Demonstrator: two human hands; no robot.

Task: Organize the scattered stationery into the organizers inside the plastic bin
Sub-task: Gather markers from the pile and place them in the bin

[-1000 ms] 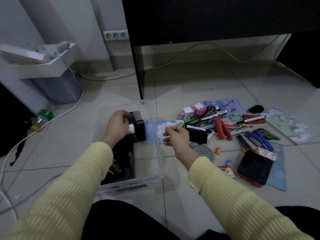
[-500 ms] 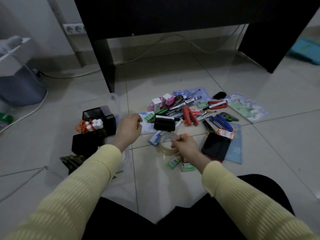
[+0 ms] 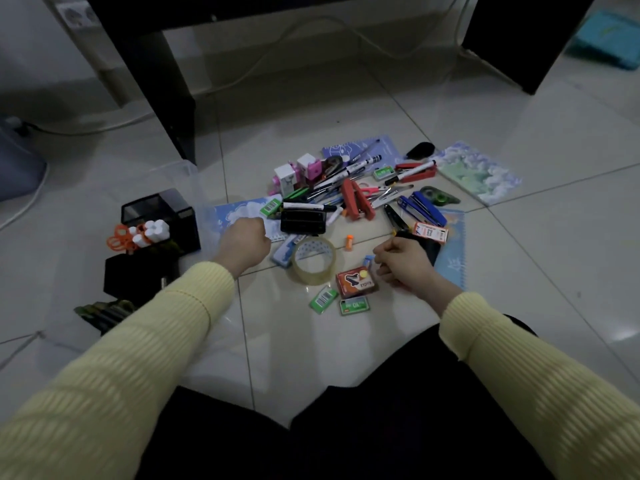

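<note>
Tiled floor (image 3: 346,109): 1 tape roll (image 3: 313,259), 2 blk organizers (image 3: 138,275); L grip (image 3: 242,242) fisted (nothing seen), R grip (image 3: 405,265) curled, hold unclear.

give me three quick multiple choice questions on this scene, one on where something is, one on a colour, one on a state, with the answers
1. Where is the clear tape roll?
A. on the cloud notebook at the far right
B. on the floor between the left hand and the right hand
C. inside the bin

2. What colour are the scissors sticking out at the black organizer?
A. blue
B. green
C. orange

3. How does the tape roll lie?
A. flat, hole facing up
B. standing on its edge
C. lifted in a hand

Answers:
1. B: it sits on the tile with one hand on either side.
2. C: orange handle loops show beside the white caps.
3. A: its hole faces up and neither hand touches it.
</note>
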